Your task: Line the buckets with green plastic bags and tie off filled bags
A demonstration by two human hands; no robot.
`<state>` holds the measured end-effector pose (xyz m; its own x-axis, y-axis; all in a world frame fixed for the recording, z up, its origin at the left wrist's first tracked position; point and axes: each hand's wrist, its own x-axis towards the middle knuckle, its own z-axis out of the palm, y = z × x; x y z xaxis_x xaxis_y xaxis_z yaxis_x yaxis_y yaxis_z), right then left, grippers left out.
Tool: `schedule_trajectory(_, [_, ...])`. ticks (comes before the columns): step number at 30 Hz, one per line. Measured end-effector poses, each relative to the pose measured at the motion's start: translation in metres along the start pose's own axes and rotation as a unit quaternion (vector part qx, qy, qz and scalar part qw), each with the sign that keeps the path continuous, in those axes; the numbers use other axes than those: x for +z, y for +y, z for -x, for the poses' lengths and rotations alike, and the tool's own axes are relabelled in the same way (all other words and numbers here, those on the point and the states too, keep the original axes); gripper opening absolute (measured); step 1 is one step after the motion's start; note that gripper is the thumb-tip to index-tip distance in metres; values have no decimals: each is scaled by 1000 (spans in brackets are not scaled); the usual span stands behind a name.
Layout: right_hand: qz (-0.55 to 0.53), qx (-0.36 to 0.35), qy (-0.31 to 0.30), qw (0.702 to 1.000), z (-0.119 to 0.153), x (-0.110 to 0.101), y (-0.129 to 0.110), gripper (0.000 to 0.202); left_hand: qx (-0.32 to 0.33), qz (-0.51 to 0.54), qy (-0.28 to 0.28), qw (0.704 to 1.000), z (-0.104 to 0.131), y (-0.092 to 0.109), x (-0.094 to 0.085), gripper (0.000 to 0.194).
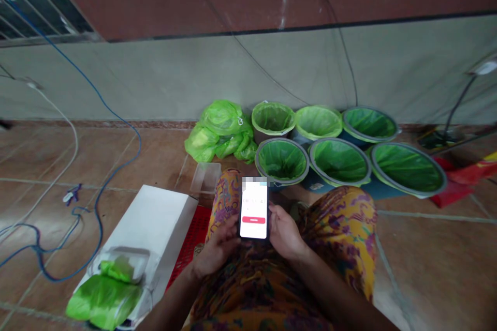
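Observation:
A phone (253, 212) with a lit white screen and a red bar stands between my two hands, above my lap. My left hand (220, 248) grips its left edge, and my right hand (285, 230) holds the right edge. Beyond my knees stand several bins lined with green bags, set in two rows; the closest to the phone is a grey-rimmed bin (282, 159). Left of the bins lies a heap of green plastic bags (221, 132). The backs of my fingers are partly hidden behind the phone.
At my left are a white box (149, 217) with green bags (104, 300) on it, a red crate (194, 238) and a clear plastic tray (206, 178). A blue cable (100, 207) loops over the tiled floor. Red cloth (458, 181) lies at the right; a wall stands behind the bins.

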<state>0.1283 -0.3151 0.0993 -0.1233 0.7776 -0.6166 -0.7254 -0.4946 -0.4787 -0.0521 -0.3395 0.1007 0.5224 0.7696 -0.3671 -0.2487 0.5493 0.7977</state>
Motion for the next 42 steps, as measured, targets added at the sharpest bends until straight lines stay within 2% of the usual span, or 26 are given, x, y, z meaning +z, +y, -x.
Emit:
schedule_trajectory(9, [20,-43,26,999,10,1,1,23,4,-1,1,1000,0,0,2,60])
schedule_trajectory(19, [23,-40,33,998,9,0,0,18,30,-7,7,1000,-1,0,7,60])
schedule_trajectory(25, [18,-53,45,997,9,3,1,20,28,-17,-8,999,-2,0,5,63])
schedule_trajectory(32, [29,-51,33,998,4,-1,1,23,33,-24,-4,999,-1,4,7,57])
schedule_trajectory(38, [33,-59,22,997,5,-2,2,24,36,-60,-2,998,-2,0,4,56])
schedule_trajectory(42, [18,-56,36,998,4,-3,2,23,41,-84,-5,996,-2,-1,2,57])
